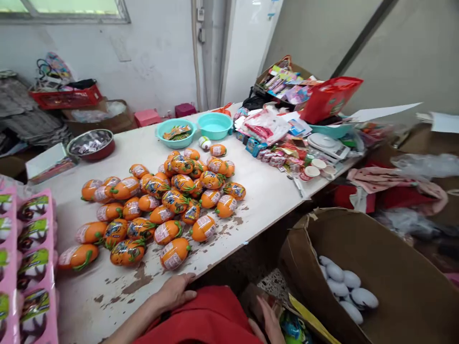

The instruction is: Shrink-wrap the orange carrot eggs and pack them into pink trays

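Note:
My left hand lies at the near edge of the table with its fingers stretched out, holding nothing. Just beyond it is a large pile of orange egg-shaped toys, with green tops and printed wrappers. Low at my right side, my right hand has its fingers apart and appears to hold nothing. Beside it, a low box holds shiny blue and green packets, partly hidden. White plastic eggs lie in the big cardboard box further right.
Pink trays with wrapped eggs stand at the left. Turquoise bowls and a red metal bowl sit further back. Packets, paper cups and a white scale crowd the table's right end.

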### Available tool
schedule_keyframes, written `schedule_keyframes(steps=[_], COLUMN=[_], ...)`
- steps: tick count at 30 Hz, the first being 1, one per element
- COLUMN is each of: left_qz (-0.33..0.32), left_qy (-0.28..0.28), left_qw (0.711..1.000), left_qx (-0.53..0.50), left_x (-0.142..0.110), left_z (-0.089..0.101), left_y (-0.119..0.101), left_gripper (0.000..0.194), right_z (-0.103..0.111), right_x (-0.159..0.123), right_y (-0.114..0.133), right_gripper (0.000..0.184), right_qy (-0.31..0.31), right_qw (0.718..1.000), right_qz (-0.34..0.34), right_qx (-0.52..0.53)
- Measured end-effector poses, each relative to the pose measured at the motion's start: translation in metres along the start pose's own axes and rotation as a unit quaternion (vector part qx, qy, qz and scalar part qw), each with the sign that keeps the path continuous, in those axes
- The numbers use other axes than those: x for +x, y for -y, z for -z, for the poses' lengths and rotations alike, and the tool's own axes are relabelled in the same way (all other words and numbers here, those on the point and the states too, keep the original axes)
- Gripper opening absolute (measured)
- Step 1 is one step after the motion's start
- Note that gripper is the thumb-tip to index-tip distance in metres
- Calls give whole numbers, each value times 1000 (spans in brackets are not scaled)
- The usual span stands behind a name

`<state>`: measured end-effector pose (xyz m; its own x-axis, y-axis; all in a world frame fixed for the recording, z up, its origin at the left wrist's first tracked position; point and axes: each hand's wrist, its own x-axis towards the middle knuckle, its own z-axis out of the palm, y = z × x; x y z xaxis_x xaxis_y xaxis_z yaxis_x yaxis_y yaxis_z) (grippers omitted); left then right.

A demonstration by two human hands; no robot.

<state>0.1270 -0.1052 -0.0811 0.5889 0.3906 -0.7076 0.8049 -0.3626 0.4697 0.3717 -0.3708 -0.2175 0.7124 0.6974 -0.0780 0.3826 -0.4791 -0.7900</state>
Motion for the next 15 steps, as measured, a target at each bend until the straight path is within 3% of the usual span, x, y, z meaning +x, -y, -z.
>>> schedule_keyframes(steps=[4,11,13,15], left_qz=[112,250,304,347], left_qy=[-32,-133,-202,-326], left_qw=[993,953,916,844], left_qx=[-20,-110,-164,-248], left_x=[-9,-9,-4,7], left_z=[-12,-41,-50,-59], left_y=[31,54,53,52], left_gripper=[41,34,48,72], right_z=[-2,-37,-50,-64], right_x=[42,125,146,164], right_y=[4,68,84,98], right_gripper=[66,85,92,98], right_qy=[47,52,48,58], right_qw=[998,994,991,986], right_qz=[-11,82,116,154], right_qx=[-39,-42,-42,-40])
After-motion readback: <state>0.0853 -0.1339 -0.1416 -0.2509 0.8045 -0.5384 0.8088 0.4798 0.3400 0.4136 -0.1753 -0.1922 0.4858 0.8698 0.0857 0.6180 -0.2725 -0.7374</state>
